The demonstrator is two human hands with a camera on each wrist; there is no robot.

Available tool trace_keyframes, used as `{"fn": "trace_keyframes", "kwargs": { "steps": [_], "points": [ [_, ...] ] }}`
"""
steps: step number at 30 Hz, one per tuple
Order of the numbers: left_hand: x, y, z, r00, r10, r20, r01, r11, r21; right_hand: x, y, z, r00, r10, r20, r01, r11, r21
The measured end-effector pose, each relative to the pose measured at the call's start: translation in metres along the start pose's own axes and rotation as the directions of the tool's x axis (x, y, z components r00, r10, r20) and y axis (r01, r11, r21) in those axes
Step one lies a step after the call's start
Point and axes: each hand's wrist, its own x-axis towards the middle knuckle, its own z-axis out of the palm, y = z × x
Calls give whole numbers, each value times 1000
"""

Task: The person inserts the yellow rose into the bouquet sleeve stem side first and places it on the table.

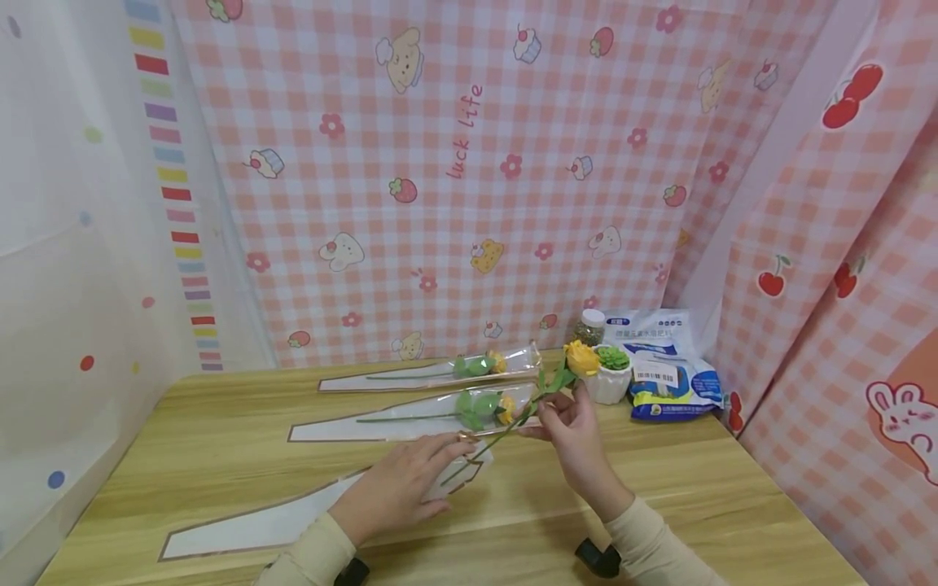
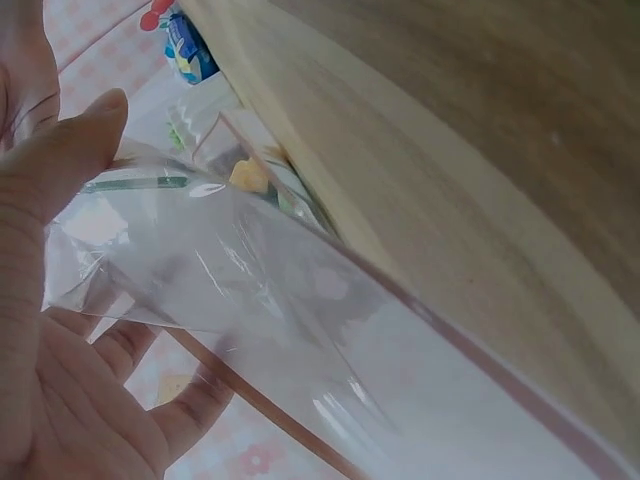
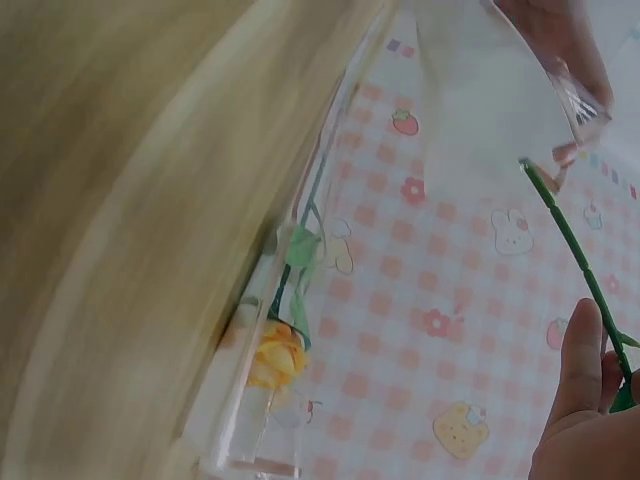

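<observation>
My right hand grips an artificial yellow flower by its green stem, bloom up and to the right. The stem slants down to the left, its lower end overlapping the mouth of a tapered flower sleeve. That sleeve is white and clear with a brown border. My left hand holds it at the wide end, thumb on one side and fingers on the other. In the left wrist view, the green stem shows at the sleeve's mouth. The right wrist view shows the bare stem end beside the sleeve.
Two more sleeves, a nearer one and a farther one, lie behind, each with a yellow flower inside. At the back right stand a white pot with a green succulent, a lidded jar and blue-and-white bags.
</observation>
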Motion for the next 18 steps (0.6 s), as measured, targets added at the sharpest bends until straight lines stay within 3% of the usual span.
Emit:
{"fn": "trace_keyframes", "kwargs": {
  "steps": [4, 18],
  "points": [
    [0, 0, -1, 1000, -7, -6, 7, 1000, 0, -3, 3, 3, 1000, 4, 5, -4, 1000, -3],
    [0, -2, 1, 996, 3, -86, 0, 999, 34, -8, 6, 15, 988, 149, -25, -151, 985, -89]
  ]
}}
